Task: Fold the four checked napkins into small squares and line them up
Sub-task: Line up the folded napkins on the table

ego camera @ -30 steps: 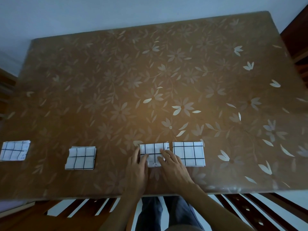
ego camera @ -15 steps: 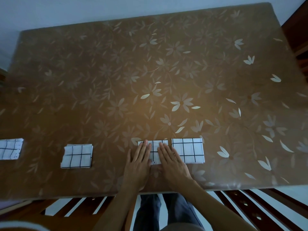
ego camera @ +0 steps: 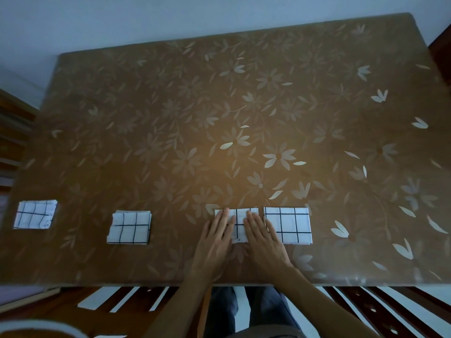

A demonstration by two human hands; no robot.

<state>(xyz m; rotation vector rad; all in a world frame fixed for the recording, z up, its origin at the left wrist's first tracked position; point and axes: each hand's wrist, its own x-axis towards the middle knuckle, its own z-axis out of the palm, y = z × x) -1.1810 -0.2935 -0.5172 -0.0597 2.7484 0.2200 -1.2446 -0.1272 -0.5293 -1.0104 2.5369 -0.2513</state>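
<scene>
Four white napkins with a dark check lie folded in a row near the table's front edge. The far-left napkin (ego camera: pixel 35 215) and the second napkin (ego camera: pixel 129 227) sit apart from the others. My left hand (ego camera: pixel 216 237) and my right hand (ego camera: pixel 262 236) both press flat, fingers straight, on the third napkin (ego camera: pixel 238 222), covering most of it. The fourth napkin (ego camera: pixel 288 225) lies just to its right, almost touching; my right hand overlaps its left edge.
The brown floral table (ego camera: pixel 219 130) stretches far back to a pale wall. Dark wooden chair slats (ego camera: pixel 127 298) show below the front edge, and wooden furniture (ego camera: pixel 12 132) stands at the left. A white rim (ego camera: pixel 41 329) shows at the bottom left.
Both hands have slid a little farther up over the third napkin, fingers flattening onto it. The napkins themselves have stayed in place; the camera view shifted slightly.
</scene>
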